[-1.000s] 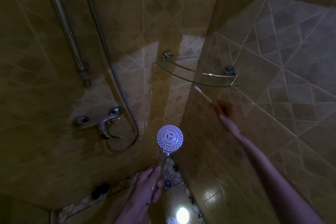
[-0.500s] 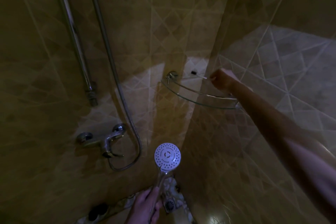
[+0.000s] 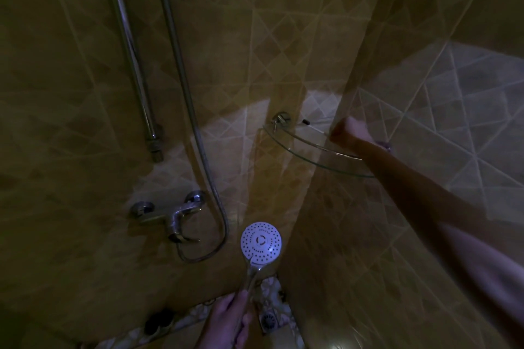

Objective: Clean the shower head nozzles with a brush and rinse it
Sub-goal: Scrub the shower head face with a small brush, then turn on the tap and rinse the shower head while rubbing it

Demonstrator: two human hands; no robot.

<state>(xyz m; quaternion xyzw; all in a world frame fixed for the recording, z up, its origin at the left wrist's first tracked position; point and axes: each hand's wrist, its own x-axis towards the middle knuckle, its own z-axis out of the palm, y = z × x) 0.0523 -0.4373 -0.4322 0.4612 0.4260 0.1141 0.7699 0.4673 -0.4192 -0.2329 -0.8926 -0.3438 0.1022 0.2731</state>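
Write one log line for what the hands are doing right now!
left hand: holds shower head handle, nozzles up | right hand: at glass shelf, brush lies there | tap: untouched

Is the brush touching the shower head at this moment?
No. The brush lies up at the glass shelf by the right hand, far from the shower head.

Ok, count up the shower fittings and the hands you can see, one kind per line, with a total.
Shower head: 1
Hose: 1
Wall rail: 1
Mixer tap: 1
Glass corner shelf: 1
Floor drain: 1
Hands: 2, left hand, right hand
Total: 8
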